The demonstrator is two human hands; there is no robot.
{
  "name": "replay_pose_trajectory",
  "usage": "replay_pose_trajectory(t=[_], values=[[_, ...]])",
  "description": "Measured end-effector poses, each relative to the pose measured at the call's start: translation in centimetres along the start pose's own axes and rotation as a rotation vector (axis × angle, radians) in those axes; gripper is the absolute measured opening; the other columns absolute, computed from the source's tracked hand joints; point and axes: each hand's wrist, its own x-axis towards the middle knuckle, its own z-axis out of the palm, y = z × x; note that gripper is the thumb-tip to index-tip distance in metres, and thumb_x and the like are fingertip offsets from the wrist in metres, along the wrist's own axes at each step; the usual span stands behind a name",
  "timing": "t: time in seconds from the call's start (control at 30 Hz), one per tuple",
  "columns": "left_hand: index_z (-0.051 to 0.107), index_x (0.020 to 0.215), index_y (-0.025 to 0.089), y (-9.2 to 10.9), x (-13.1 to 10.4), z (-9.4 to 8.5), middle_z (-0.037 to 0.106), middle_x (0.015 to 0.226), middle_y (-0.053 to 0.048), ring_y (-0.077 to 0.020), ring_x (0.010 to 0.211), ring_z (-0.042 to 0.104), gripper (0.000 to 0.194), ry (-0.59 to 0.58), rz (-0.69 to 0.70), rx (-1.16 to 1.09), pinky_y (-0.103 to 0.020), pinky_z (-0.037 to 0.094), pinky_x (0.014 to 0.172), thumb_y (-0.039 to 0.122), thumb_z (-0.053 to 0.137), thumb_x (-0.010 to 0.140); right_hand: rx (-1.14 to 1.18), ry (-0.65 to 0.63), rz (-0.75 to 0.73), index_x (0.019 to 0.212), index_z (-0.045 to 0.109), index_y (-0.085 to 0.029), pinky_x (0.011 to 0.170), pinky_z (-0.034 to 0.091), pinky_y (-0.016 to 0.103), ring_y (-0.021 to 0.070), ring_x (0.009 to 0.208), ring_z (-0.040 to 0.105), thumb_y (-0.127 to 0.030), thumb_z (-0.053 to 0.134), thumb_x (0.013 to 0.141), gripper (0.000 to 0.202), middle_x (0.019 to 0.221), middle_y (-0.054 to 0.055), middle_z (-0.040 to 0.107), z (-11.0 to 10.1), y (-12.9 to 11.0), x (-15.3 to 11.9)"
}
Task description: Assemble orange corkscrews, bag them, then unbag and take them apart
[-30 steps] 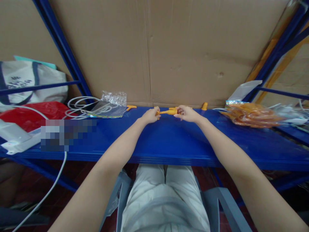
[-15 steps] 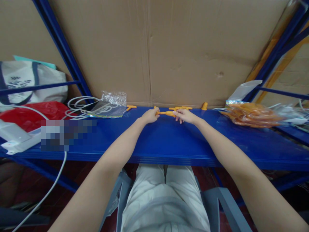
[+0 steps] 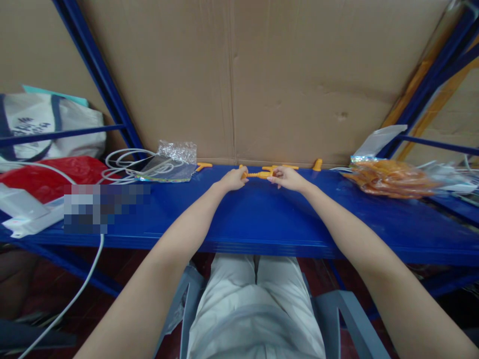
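Note:
An orange piece with a ridged, screw-like shaft (image 3: 258, 175) lies level between my two hands, over the back part of the blue table (image 3: 262, 214). My left hand (image 3: 234, 179) is closed round its left end. At the right end, the fingers of my right hand (image 3: 286, 178) pinch the piece. Just behind my right hand is another orange part (image 3: 288, 167). A small orange cone-shaped piece (image 3: 318, 164) stands farther right by the cardboard, and an orange T-shaped piece (image 3: 204, 165) lies to the left of my left hand.
Clear plastic packets (image 3: 170, 167) and a coiled white cable (image 3: 125, 160) lie at the left, near a red bag (image 3: 75, 169) and a white power strip (image 3: 30, 209). Orange plastic bags (image 3: 392, 178) sit at the right. Cardboard (image 3: 262, 89) stands behind the table.
The fingers of my right hand have curled in closer round the right end of the orange piece. My left hand has barely moved.

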Motion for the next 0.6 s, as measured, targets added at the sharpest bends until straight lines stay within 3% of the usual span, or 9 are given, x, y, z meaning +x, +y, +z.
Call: replay_pose_trajectory(t=[0.23, 0.47, 0.6], values=[[0.057, 0.120, 0.022, -0.1, 0.1, 0.1, 0.073, 0.097, -0.008, -0.0236, 0.097, 0.068, 0.030, 0.010, 0.004, -0.002, -0.033, 0.050, 0.087, 0.024, 0.059, 0.089, 0.008, 0.041, 0.064, 0.086, 0.056, -0.019, 0.050, 0.053, 0.027, 0.0125, 0.054, 0.057, -0.035, 0.074, 0.084, 0.024, 0.072, 0.004, 0.067, 0.3, -0.2, 0.0], [0.058, 0.116, 0.021, -0.4, 0.2, 0.1, 0.073, 0.095, -0.007, -0.0229, 0.094, 0.069, 0.029, 0.015, 0.013, -0.031, -0.032, 0.050, 0.086, 0.025, 0.060, 0.088, 0.004, 0.046, 0.013, 0.104, 0.052, -0.021, 0.046, 0.050, 0.024, 0.0100, 0.049, 0.056, -0.039, 0.080, 0.077, 0.042, 0.072, -0.003, 0.063, 0.0, 1.2, 0.4], [0.059, 0.115, 0.021, -0.4, 0.2, 0.1, 0.074, 0.094, -0.007, -0.0221, 0.092, 0.069, 0.028, 0.022, 0.026, -0.041, -0.032, 0.050, 0.085, 0.024, 0.061, 0.087, 0.023, 0.020, -0.014, 0.102, 0.048, -0.022, 0.046, 0.050, 0.023, 0.0094, 0.049, 0.055, -0.037, 0.080, 0.076, 0.044, 0.073, -0.005, 0.061, -0.1, 1.7, 0.5]])
